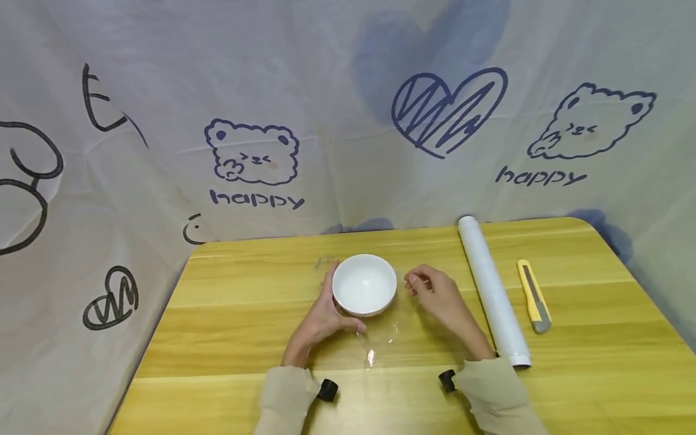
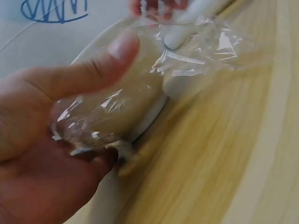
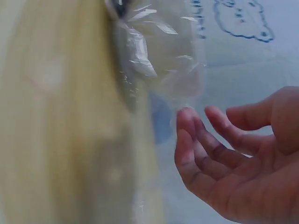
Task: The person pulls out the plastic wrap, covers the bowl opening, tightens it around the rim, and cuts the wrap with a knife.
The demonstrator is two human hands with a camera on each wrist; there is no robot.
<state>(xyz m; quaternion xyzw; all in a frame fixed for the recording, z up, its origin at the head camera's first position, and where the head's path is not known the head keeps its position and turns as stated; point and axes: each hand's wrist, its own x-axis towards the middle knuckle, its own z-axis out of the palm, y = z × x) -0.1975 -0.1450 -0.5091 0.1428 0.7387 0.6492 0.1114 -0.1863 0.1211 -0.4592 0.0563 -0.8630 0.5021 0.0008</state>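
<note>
A white bowl (image 1: 364, 284) sits over the middle of the wooden table. My left hand (image 1: 322, 317) grips it from the left, with the thumb along its near side. Clear plastic wrap (image 2: 229, 44) clings round the bowl's side, crinkled and shiny, and runs under the left thumb in the left wrist view. A loose part of the film trails toward the front of the table. Just right of the bowl is my right hand (image 1: 437, 299), its fingers loosely bent. In the right wrist view its fingertips (image 3: 186, 114) are right at the film's edge, and the thumb stands apart from them.
A long white roll of wrap (image 1: 493, 290) lies slanted on the table (image 1: 217, 338), close beside the right forearm. Farther right is a yellow and grey box cutter (image 1: 534, 296). A printed cloth (image 1: 348, 121) hangs behind the table and along its left side.
</note>
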